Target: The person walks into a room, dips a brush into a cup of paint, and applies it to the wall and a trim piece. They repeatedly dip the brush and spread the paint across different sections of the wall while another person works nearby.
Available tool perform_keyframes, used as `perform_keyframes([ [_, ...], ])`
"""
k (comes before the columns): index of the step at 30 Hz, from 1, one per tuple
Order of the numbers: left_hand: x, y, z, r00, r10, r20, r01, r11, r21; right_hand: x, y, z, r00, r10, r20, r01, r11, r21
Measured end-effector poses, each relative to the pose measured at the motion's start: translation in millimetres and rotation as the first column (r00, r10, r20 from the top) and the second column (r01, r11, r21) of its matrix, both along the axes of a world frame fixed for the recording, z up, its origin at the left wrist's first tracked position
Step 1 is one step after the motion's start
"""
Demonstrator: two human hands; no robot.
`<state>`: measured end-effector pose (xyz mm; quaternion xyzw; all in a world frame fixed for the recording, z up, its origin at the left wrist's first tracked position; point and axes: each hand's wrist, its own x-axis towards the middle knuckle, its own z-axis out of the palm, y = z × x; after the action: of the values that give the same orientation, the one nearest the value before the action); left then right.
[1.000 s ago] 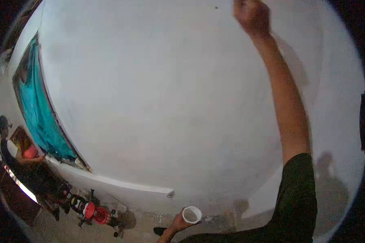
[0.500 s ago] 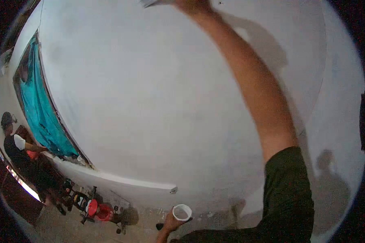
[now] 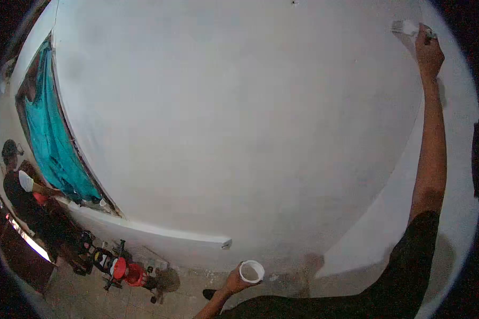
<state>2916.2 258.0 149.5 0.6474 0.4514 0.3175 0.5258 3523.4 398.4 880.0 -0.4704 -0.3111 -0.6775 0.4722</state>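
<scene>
My right hand [image 3: 430,53] is raised at the upper right, its fingers wrapped round the handle of a paintbrush [image 3: 404,27]. The brush's pale bristles point left and lie at or close to the white wall [image 3: 239,122], near the corner with the side wall; I cannot tell whether they touch. Low in the view, my left hand [image 3: 235,282] grips a white cup [image 3: 252,271] from its left side. The cup is held upright with its round mouth facing me, and its inside looks white.
A teal cloth [image 3: 53,143] hangs over a window opening at left. A white ledge [image 3: 159,234] juts from the wall below it. Another person [image 3: 24,191] stands at far left, an arm toward the sill. A child's ride-on toy with red parts [image 3: 123,270] stands on the tiled floor [image 3: 175,303].
My right hand has swept from the top middle to the upper right corner with the paintbrush. My left hand and the cup have shifted slightly right and up.
</scene>
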Motion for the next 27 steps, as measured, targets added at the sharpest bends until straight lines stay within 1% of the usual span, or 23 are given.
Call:
perform_keyframes([
  [1,1,0,-16,1.0,0.005,-0.002,-0.005,1.0,0.016,-16,0,-5,1.0,-0.003,0.002,0.003,1.0,-0.002],
  [3,1,2,-35,1.0,0.019,-0.009,-0.018,0.998,0.054,-80,10,-20,0.913,-0.331,0.239,0.346,0.938,-0.025],
  [5,-1,-5,-17,0.998,0.04,-0.048,-0.037,0.998,0.047,-107,53,-9,0.964,0.107,0.242,-0.069,0.985,-0.16],
  [6,-2,-8,-8,0.995,0.061,-0.084,-0.058,0.997,0.041,-246,14,-53,0.702,0.658,0.271,-0.633,0.752,-0.185],
  [7,-5,-10,-5,0.994,0.064,-0.084,-0.06,0.997,0.046,-263,46,-46,0.872,0.487,0.056,-0.469,0.862,-0.189],
  [8,-8,-13,-4,0.991,0.083,-0.105,-0.08,0.996,0.031,-290,65,-49,0.661,0.591,0.462,-0.566,0.797,-0.21],
  [9,-11,-15,-5,0.987,0.1,-0.126,-0.099,0.995,0.016,-343,63,-57,0.546,0.701,0.459,-0.69,0.687,-0.229],
  [10,-22,-15,-15,0.987,0.098,-0.126,-0.096,0.995,0.017,-373,81,-49,0.621,0.484,0.617,-0.481,0.856,-0.187],
  [11,-31,-15,-39,0.996,0.077,-0.053,-0.075,0.996,0.037,-413,85,-52,0.657,0.367,0.659,-0.394,0.912,-0.115],
  [12,-37,-14,-51,0.998,0.056,0.02,-0.057,0.997,0.057,-445,101,-47,0.422,0.421,0.803,-0.51,0.842,-0.173],
  [13,-39,-16,-40,0.998,0.055,0.02,-0.056,0.997,0.06,-485,92,-56,0.401,0.634,0.661,-0.593,0.73,-0.341],
  [14,-41,-25,-15,0.996,0.091,0.013,-0.092,0.994,0.052,-517,102,-55,0.346,0.625,0.699,-0.604,0.719,-0.344],
  [15,-42,-29,-1,0.992,0.124,0.005,-0.124,0.991,0.042,-541,90,-68,0.453,0.696,0.557,-0.59,0.703,-0.397],
  [16,-45,-28,-20,0.993,0.117,0.0,-0.117,0.992,0.043,-560,88,-69,0.466,0.74,0.484,-0.609,0.666,-0.432],
  [17,-48,-28,-56,0.986,0.154,-0.064,-0.148,0.985,0.083,-575,96,-64,0.29,0.715,0.636,-0.749,0.584,-0.314],
  [18,-52,-26,-75,0.973,0.192,-0.128,-0.176,0.976,0.126,-577,92,-63,0.319,0.763,0.562,-0.769,0.555,-0.317],
  [20,-55,-26,-60,0.979,0.162,-0.127,-0.149,0.983,0.106,-566,78,-56,0.352,0.803,0.481,-0.785,0.533,-0.316],
  [22,-52,-27,-28,0.984,0.133,-0.117,-0.124,0.989,0.081,-536,71,-45,0.291,0.912,0.291,-0.846,0.387,-0.367],
  [23,-48,-26,-5,0.979,0.164,-0.124,-0.157,0.985,0.067,-521,95,-30,0.121,0.782,0.612,-0.92,0.319,-0.226],
  [24,-45,-25,6,0.972,0.196,-0.131,-0.191,0.98,0.055,-487,62,-43,0.211,0.912,0.351,-0.834,0.356,-0.421],
  [25,-44,-19,-11,0.973,0.192,-0.129,-0.186,0.981,0.054,-461,73,-40,0.189,0.854,0.485,-0.872,0.373,-0.316],
  [26,-45,-9,-40,0.982,0.144,-0.122,-0.14,0.989,0.042,-429,83,-37,0.266,0.8,0.537,-0.881,0.428,-0.201],
  [27,-45,-3,-58,0.989,0.097,-0.116,-0.094,0.995,0.031,-394,67,-47,0.408,0.845,0.345,-0.829,0.502,-0.247],
])
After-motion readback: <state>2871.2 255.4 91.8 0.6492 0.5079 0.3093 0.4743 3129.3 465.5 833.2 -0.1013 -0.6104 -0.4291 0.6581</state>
